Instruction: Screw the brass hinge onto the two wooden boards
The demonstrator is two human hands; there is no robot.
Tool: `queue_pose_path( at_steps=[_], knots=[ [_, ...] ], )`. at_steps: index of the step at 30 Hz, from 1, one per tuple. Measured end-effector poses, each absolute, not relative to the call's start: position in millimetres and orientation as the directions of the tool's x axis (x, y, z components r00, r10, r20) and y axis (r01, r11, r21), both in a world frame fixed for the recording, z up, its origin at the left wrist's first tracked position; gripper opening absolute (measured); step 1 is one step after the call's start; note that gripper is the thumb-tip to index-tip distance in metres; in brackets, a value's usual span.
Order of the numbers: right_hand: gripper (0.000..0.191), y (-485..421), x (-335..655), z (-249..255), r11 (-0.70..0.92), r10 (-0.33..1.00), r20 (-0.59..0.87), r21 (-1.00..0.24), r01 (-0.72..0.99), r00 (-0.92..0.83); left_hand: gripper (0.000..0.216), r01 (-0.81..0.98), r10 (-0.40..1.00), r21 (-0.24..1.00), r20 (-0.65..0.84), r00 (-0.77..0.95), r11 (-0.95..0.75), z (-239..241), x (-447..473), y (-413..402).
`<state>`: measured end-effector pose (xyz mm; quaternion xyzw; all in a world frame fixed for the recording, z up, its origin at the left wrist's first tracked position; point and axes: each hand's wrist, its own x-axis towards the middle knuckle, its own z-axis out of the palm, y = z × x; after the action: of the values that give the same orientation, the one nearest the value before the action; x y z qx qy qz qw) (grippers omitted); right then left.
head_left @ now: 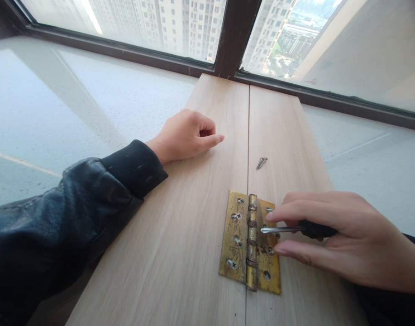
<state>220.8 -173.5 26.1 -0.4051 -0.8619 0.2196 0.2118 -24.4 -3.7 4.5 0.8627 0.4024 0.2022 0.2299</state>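
Lying across the seam (248, 136) between two pale boards, a brass hinge (250, 242) is seen at the near end, its barrel running near to far along the joint. One leaf is laid on the left board (180, 235), the other on the right board (282, 131). Cross-head screws are seen in the left leaf; the nearest hole of the right leaf appears unfilled, and the others there are partly hidden.

A screwdriver (295, 229) is grasped in the right hand (350, 240), pinched between thumb and extended fingers (305, 209). Its black handle is largely covered by the hand. Its shaft is held almost flat, running right to left at a right angle to the barrel. The tip is placed over the right leaf, just beside the barrel; whether metal is touched cannot be told.

The left hand (185, 136) is rested on the left board, far from the hinge and well apart from it. It is loosely curled, nothing is held, and the forefinger is stretched toward the seam. A black sleeve (92, 199) is laid along the board's left edge.

A loose screw (261, 162) is left on the right board, just right of the seam, between the hinge and the window (180, 22). It is nearer the right hand.
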Motion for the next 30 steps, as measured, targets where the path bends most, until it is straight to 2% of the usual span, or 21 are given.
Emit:
queue_pose_path(
  at_steps=[4,11,15,18,21,24,28,30],
  knots=[
    [0.021,-176.3,219.7,28.5,0.567,0.789,0.192,-0.593,0.571,-0.584,0.034,0.597,0.785,0.560,0.170,0.596,-0.574,3.4,-24.2,-2.6],
    [0.018,-173.4,218.8,28.8,0.574,0.784,0.191,-0.587,0.571,-0.591,0.033,0.586,0.781,0.565,0.184,0.597,-0.581,1.9,-25.3,-1.5],
    [0.006,-171.9,219.1,27.0,0.568,0.792,0.184,-0.572,0.591,-0.583,0.033,0.594,0.786,0.563,0.177,0.592,-0.575,2.9,-24.6,-2.5],
    [0.012,-171.9,219.7,26.1,0.565,0.796,0.172,-0.553,0.612,-0.580,0.033,0.604,0.791,0.559,0.169,0.588,-0.568,3.8,-23.8,-3.1],
    [0.007,-173.5,220.3,26.3,0.574,0.790,0.182,-0.553,0.603,-0.586,0.033,0.600,0.788,0.560,0.169,0.592,-0.571,4.5,-23.4,-3.5],
    [0.020,-175.0,219.9,27.6,0.578,0.784,0.190,-0.571,0.583,-0.592,0.033,0.612,0.796,0.560,0.156,0.584,-0.559,4.6,-23.5,-3.5],
    [0.018,-172.6,218.0,28.6,0.595,0.768,0.194,-0.568,0.568,-0.610,0.033,0.603,0.792,0.562,0.169,0.587,-0.566,3.0,-23.9,-2.6],
    [0.011,-170.8,217.3,27.9,0.592,0.774,0.197,-0.561,0.578,-0.602,0.033,0.590,0.783,0.562,0.184,0.594,-0.579,2.2,-23.9,-2.1]
  ],
)
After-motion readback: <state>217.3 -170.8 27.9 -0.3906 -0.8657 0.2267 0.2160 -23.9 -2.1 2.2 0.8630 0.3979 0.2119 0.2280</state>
